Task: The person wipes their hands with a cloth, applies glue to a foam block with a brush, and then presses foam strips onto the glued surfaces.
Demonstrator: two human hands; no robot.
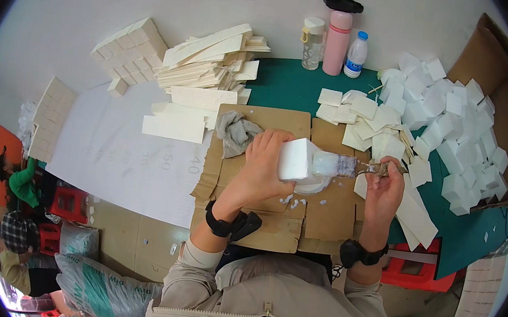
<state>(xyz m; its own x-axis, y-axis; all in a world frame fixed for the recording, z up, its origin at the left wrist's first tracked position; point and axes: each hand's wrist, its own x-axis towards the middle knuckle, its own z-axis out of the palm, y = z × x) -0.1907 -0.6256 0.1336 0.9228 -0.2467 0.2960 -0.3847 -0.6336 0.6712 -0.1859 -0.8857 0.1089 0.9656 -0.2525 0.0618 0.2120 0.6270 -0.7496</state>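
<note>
My left hand (264, 162) is closed around a white foam block (294, 160), holding it above a brown cardboard sheet (327, 226). In my right hand (383, 192) is the handle of a flat brush (346, 166), its pale bristles against the block's right side. Partly hidden below the block and bristles is a round white dish (317, 185). Small white scraps (294, 203) lie on the cardboard nearby. A crumpled grey rag (237, 133) sits just beyond my left hand.
Stacked cream strips (205, 62) and block stacks (131, 49) stand at the far left. Thin cream pieces (365, 117) and a heap of white foam blocks (447, 116) fill the right. A pink bottle (337, 44) stands by the wall. People (22, 185) are at lower left.
</note>
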